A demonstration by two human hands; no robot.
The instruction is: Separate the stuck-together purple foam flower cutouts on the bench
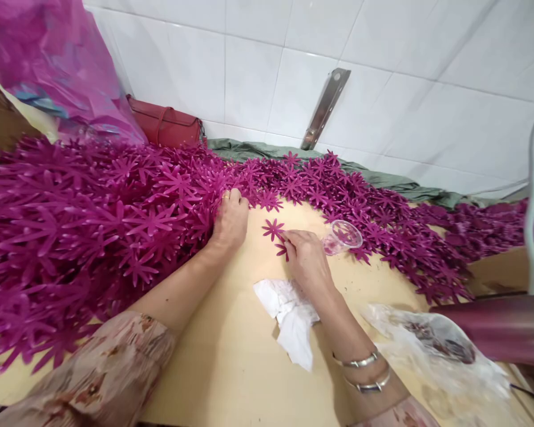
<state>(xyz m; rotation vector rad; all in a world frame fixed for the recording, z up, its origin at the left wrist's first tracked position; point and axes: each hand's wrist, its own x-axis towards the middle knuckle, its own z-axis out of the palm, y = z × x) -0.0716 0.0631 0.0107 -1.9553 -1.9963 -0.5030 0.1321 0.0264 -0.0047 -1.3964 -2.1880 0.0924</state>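
My right hand (pixel 309 261) is closed in a pinch at the edge of a magenta flower-shaped piece (pixel 273 229) with narrow petals. A second such piece (pixel 282 251) shows partly under the fingers. At the right edge of a big heap of magenta flower pieces (pixel 146 219), my left hand (pixel 232 219) is closed, its fingertips turned into the heap and hidden. Just right of my right hand stands a small clear plastic cup (pixel 345 235) with purple stains. Crumpled white tissue (pixel 291 320) lies below that hand on the pale tabletop (pixel 231 356).
More flower pieces (pixel 382 237) spread along the back and right. Behind them are green cloth (pixel 249 149), a red bag (pixel 167 123) and a tiled wall. A clear plastic bag (pixel 440 344) and a dark pink cylinder (pixel 502 329) lie at right. Pink plastic sheeting (pixel 71 65) hangs upper left.
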